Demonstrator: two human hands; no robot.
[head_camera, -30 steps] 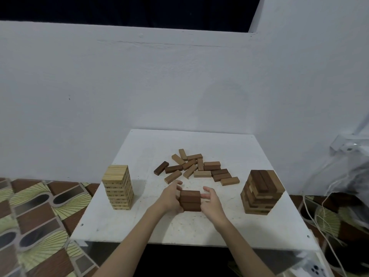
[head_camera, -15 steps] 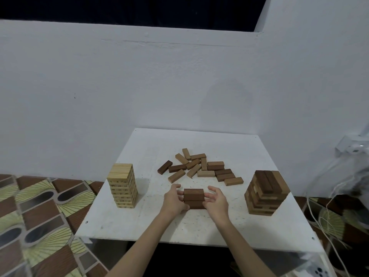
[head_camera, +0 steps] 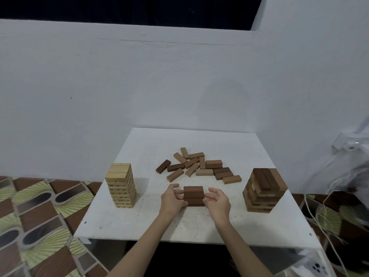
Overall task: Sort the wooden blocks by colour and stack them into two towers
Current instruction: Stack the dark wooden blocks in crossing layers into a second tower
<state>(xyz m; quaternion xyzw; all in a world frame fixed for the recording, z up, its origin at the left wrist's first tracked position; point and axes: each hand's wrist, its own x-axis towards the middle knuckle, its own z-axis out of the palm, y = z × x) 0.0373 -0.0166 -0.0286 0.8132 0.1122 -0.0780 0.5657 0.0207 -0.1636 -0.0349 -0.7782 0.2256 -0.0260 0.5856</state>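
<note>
Left hand [head_camera: 172, 199] set against the left end of a small stack of dark brown blocks [head_camera: 194, 198], fingers curled loosely toward it, fingertips touching the stack's left face, thumb reaching up behind. Whether actually gripping or only steadying — cannot tell. Right hand [head_camera: 218, 201] at the stack's right end, fingers spread and gently bent, tips at or just beside the right face; contact hard to confirm, nothing clasped in the palm. Both forearms stretched in from the near edge of a white table [head_camera: 139, 226].

Small stack near the table's front middle, between the two hands, two or three layers of dark blocks, sitting flat on the tabletop.

Behind it, toward the table's centre, a loose scatter of blocks [head_camera: 199, 166] lying flat at mixed angles — some dark brown, some mid brown, a few paler tan, several touching or overlapping.

At the left side of the table, a tall upright tower of light blocks [head_camera: 121, 187], pale wood, evenly layered. At the right side, a shorter, wider tower of mixed brown blocks [head_camera: 263, 190], dark blocks across the top, a few lighter pieces showing in the sides.

No legible brand, label or writing on blocks or table. Patterned floor [head_camera: 36, 216] at the left; white cables [head_camera: 319, 212] at the right, off the table.
</note>
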